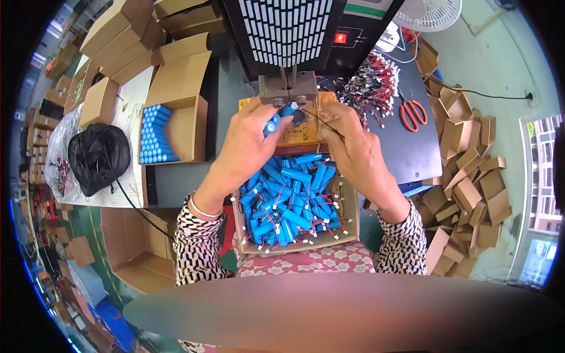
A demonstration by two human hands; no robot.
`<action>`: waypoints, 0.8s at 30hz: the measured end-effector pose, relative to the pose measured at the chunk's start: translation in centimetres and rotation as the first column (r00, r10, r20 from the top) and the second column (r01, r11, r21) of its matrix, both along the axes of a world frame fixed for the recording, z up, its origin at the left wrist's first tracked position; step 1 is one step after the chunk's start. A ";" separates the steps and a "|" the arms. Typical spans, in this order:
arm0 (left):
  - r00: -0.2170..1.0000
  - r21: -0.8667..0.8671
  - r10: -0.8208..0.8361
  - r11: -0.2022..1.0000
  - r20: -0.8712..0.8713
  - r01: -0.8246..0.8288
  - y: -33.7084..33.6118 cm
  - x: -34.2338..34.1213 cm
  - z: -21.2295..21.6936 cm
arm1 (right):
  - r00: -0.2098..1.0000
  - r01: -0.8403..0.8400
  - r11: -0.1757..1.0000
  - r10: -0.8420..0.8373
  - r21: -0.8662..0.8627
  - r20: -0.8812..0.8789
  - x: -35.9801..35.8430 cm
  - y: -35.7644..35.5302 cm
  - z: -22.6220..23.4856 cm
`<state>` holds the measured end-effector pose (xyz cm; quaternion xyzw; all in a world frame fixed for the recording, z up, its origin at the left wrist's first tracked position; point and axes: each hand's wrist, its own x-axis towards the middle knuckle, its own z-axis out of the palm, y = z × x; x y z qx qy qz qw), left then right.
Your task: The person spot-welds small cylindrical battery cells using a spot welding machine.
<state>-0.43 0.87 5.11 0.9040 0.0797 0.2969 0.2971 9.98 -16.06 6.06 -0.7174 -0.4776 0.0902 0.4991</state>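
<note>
— Head view first: what do the hands have?
— I see the left hand [244, 141] pinched shut around a blue cell [272, 125], pushing it up to the welder head [288, 88] over the wooden jig [306, 138]. I see the right hand [353, 147] nipping a thin wire [321, 120] between its fingertips, just beside the cell.
— What is around them?
— Below the hands, a box [352, 226] of wired blue cells sits on the lap. On the surface, an open carton [188, 117] with racked cells lies left, red scissors [414, 113] and a connector pile [376, 82] right.
— Anything in the way?
— Both hands hide much of the jig.
</note>
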 end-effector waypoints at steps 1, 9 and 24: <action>1.000 -0.048 0.001 0.999 -0.024 -0.003 0.0 -0.4 0.4 | 1.000 -0.001 1.000 0.001 0.000 -0.001 0.1 -0.1 -0.4; 0.995 -0.683 0.078 0.723 -0.070 -0.104 -0.1 -1.5 1.4 | 0.883 -0.319 0.946 0.321 -0.064 0.343 -0.1 0.6 -0.7; 0.992 -0.021 0.020 1.000 0.123 -0.017 -0.4 0.9 -1.2 | 0.879 -0.026 1.000 0.018 -0.010 -0.477 0.9 3.5 1.2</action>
